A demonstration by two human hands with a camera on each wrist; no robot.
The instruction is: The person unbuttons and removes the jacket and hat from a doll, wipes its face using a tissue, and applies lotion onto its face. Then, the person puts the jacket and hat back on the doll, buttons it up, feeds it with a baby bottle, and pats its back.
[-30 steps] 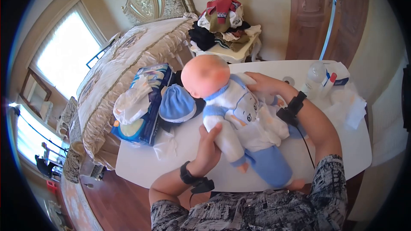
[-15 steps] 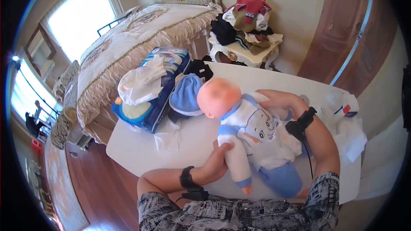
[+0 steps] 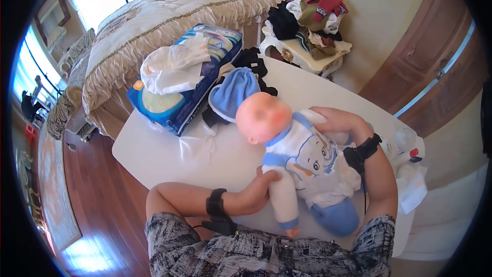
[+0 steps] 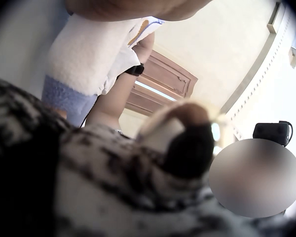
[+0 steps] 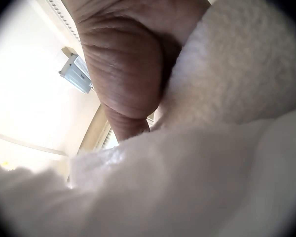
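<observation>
A baby doll (image 3: 307, 156) in a white and blue outfit with an animal face on the chest is face up over the white table, its head overlapping a blue cap (image 3: 234, 92). My left hand (image 3: 259, 193) grips the doll's side at the upper arm, thumb over the sleeve. On the far side, my right hand (image 3: 338, 121) holds the doll at the shoulder, its fingers partly hidden behind the body. White ruffled material (image 3: 338, 178) covers the doll's waist. In the right wrist view, the hand (image 5: 123, 69) presses against the fleecy white outfit (image 5: 237, 69).
A blue diaper pack (image 3: 197, 84) with a white diaper (image 3: 174, 64) on top stands at the table's left. A clear bottle (image 3: 405, 138) and white wipes (image 3: 410, 184) are at the right. Behind are a bed (image 3: 169, 20) and a side table (image 3: 302, 56) piled with clothes.
The head view has turned and tilted downward, shifting the room. The doll has come lower, its head now overlapping the cap. Both hands keep their hold on it.
</observation>
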